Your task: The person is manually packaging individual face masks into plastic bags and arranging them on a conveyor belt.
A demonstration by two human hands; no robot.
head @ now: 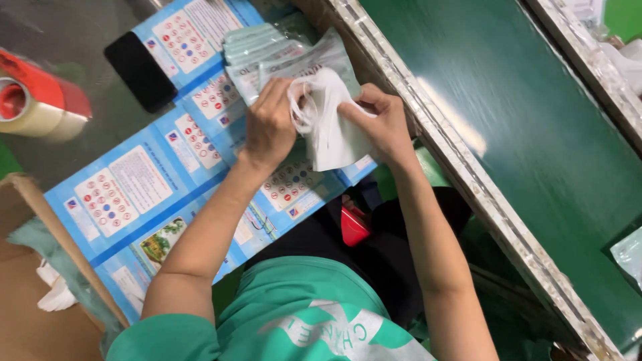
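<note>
A white folded face mask (332, 130) with thin ear loops is held between both hands above the worktable. My left hand (270, 124) pinches its left edge and the loops. On the right, my right hand (380, 122) grips the mask's other edge. Just behind the hands lies a stack of pale green plastic pouches (281, 53), the top one partly hidden by the mask.
Blue printed sheets (134, 194) lie under the glass tabletop. A black phone (140, 70) and a tape dispenser (33, 100) sit at the left. A cardboard box (33, 294) stands at lower left. A green conveyor belt (528, 134) runs along the right.
</note>
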